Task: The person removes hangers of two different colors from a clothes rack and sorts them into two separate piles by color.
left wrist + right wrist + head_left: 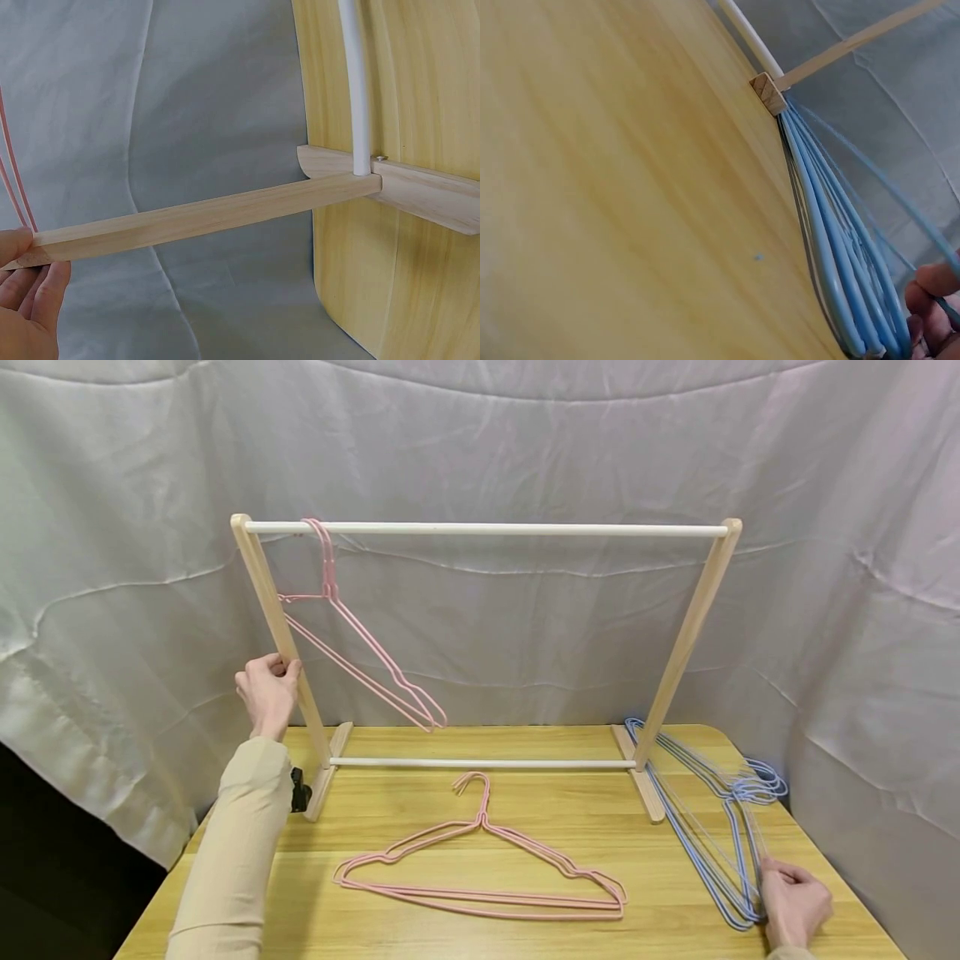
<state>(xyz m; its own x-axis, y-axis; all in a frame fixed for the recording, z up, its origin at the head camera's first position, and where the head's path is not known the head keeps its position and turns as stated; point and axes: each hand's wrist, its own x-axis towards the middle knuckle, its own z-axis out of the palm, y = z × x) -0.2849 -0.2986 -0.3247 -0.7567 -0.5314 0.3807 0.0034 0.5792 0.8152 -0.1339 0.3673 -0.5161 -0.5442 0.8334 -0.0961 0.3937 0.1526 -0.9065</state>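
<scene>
My left hand grips the left wooden post of a clothes rack, thumb on one side and fingers on the other, as the left wrist view shows too. At the table's right side my right hand pinches a blue wire hanger, whose wire stands raised off the stack. The other blue hangers lie piled beside and partly behind the rack's right foot. Pink hangers hang from the rack's white top rod near its left end. More pink hangers lie stacked flat in front.
The rack's lower white rod joins the two posts just above the wooden table. A small black object sits by the left foot. Grey curtains close off the back and sides.
</scene>
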